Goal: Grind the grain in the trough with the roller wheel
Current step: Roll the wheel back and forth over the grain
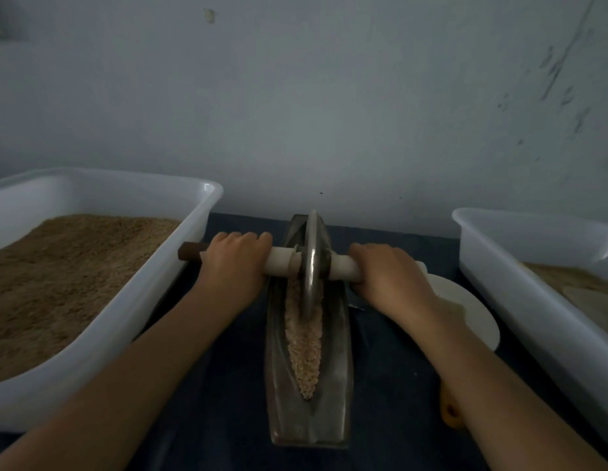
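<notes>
Both ends of the axle [278, 261] are gripped, by the left hand [232, 266] and the right hand [387, 275], fingers curled over it. Between them the roller wheel [311, 263] is stood upright in the metal trough [309, 334] at centre frame, its rim set in the grain [304, 338]. White tubs [180, 266] are seen at both sides

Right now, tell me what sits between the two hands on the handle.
In the head view, the roller wheel stands upright on the handle between the left hand and right hand, its rim down in the grain in the trough.
</notes>
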Demonstrator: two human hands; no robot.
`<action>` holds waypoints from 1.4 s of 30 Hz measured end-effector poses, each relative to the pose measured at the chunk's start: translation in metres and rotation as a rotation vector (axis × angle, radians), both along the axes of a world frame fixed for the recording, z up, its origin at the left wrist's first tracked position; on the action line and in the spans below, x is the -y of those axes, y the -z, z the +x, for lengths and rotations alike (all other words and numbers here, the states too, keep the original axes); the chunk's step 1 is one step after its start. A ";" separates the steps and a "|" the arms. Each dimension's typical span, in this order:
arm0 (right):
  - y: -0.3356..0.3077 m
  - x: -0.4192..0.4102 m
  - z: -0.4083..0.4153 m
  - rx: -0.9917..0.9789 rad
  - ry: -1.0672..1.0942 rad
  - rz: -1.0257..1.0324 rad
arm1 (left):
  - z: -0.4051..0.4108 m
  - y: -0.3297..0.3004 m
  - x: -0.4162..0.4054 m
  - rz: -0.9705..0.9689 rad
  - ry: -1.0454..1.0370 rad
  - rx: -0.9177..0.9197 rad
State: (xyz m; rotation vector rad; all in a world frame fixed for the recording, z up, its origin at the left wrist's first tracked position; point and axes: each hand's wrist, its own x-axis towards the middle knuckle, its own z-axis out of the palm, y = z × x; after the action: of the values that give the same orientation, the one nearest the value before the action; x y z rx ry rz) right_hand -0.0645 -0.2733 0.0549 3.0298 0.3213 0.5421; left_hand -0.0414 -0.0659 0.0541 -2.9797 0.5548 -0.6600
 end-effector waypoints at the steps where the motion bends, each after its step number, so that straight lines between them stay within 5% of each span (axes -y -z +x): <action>1: -0.007 0.000 -0.003 -0.103 0.003 -0.003 | -0.001 -0.004 -0.002 0.014 -0.002 -0.084; 6: -0.039 -0.005 -0.027 -0.524 -0.056 -0.067 | -0.023 -0.027 -0.006 0.115 -0.002 -0.457; 13: -0.057 -0.006 -0.047 -0.717 -0.113 -0.042 | -0.039 -0.045 -0.007 0.267 0.035 -0.627; 18: -0.038 -0.005 -0.025 -0.535 -0.049 -0.008 | -0.021 -0.028 -0.004 0.115 -0.012 -0.453; 24: 0.002 0.001 0.005 0.073 0.003 -0.003 | 0.000 0.008 0.002 -0.082 -0.019 0.058; 27: 0.010 0.001 0.005 0.168 0.020 0.013 | 0.000 0.010 0.004 -0.139 0.009 0.153; 36: -0.041 -0.005 -0.028 -0.527 -0.032 -0.060 | -0.024 -0.023 -0.003 0.091 -0.043 -0.414; 42: -0.055 -0.006 -0.045 -0.711 -0.074 -0.043 | -0.033 -0.033 -0.005 0.183 0.013 -0.492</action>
State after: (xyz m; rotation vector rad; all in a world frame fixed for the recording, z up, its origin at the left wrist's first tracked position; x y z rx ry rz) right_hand -0.1099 -0.2669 0.1095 3.0576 0.4533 -0.5582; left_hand -0.0740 -0.0612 0.0875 -2.9533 0.6131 0.1330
